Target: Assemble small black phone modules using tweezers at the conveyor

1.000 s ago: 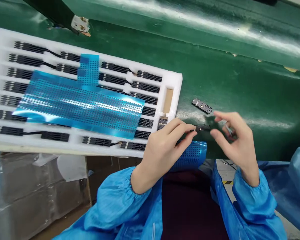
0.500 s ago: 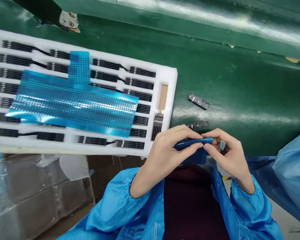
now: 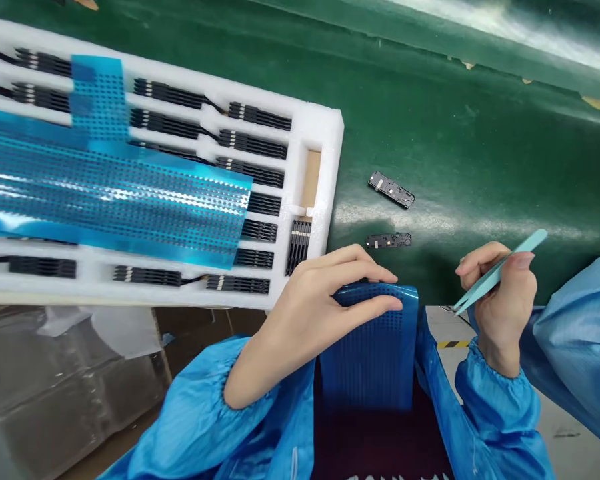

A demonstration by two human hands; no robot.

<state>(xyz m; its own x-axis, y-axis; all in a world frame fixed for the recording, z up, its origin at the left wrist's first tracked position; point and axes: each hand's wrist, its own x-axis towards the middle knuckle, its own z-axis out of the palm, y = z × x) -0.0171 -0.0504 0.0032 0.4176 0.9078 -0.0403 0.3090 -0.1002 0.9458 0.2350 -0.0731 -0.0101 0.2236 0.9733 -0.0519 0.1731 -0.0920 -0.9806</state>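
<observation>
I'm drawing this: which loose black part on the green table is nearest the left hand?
The lower black part, just beyond the left hand; the upper black part lies farther away.

Hanging blue sheet [image 3: 370,367] — partly hidden behind the left hand [image 3: 320,293]; foam tray [image 3: 325,127] — cut off at left.

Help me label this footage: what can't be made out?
Head view:
What's under the flat blue sheet: covered.
Foam tray, left end: cut off by picture's left edge.
Lettering, if any, on the upper loose black piece: too small.
Part of the hanging blue sheet: behind the left hand.
</observation>
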